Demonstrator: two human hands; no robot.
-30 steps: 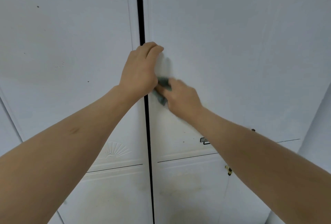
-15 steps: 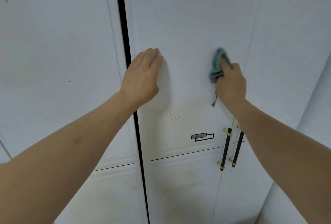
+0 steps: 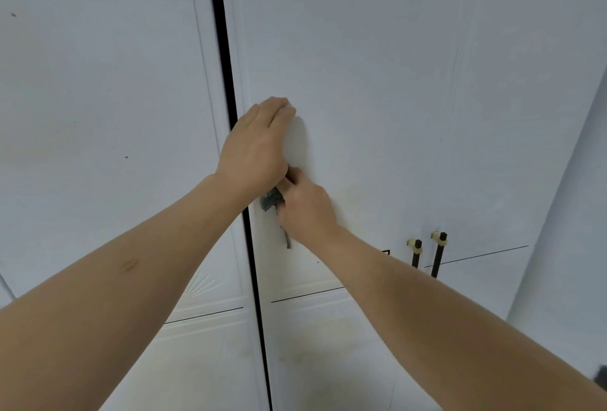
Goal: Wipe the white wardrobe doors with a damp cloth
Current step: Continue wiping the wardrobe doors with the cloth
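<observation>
My left hand [image 3: 254, 144] lies flat on the middle door [image 3: 361, 82], just right of the gap [image 3: 226, 82]. Right hand [image 3: 307, 210] directly below it, touching, cloth [image 3: 271, 201] between them against the door. Two handles [image 3: 427, 254] further right, lower.

A plain pale wall [image 3: 578, 213] stands on the right side. The light is soft and even.

White wardrobe doors [image 3: 377, 82] shut, faintly smudged low down, bunched grey-green cloth [image 3: 271, 201] pressed against middle door
</observation>
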